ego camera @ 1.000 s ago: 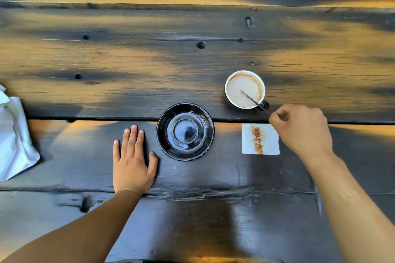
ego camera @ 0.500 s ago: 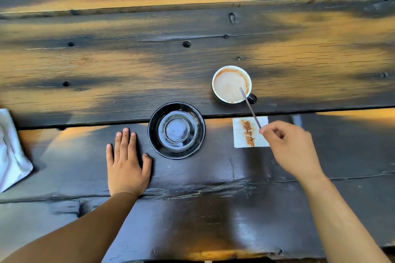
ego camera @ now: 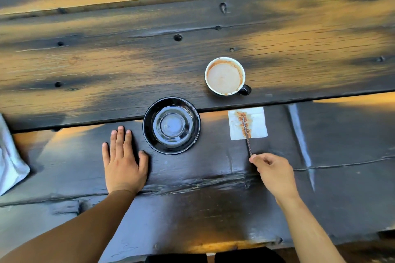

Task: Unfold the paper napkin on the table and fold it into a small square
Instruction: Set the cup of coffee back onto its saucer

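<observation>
A small white folded paper napkin [ego camera: 256, 126] with a brown coffee stain down its left half lies on the dark wooden table [ego camera: 192, 188], right of the saucer. A thin metal spoon [ego camera: 247, 136] rests with its far end on the stain. My right hand [ego camera: 274, 174] pinches the spoon's near end, just below the napkin. My left hand [ego camera: 124, 161] lies flat on the table, fingers spread, left of the saucer, holding nothing.
A black saucer [ego camera: 149, 132] sits between my hands. A white cup [ego camera: 224, 76] with coffee foam and a black handle stands beyond the napkin. A white cloth or bag [ego camera: 10, 166] lies at the far left edge. A gap between planks runs across the table.
My right hand has lifted the spoon out of the cup, drawn it toward me and laid its tip on the napkin. The left hand has stayed flat.
</observation>
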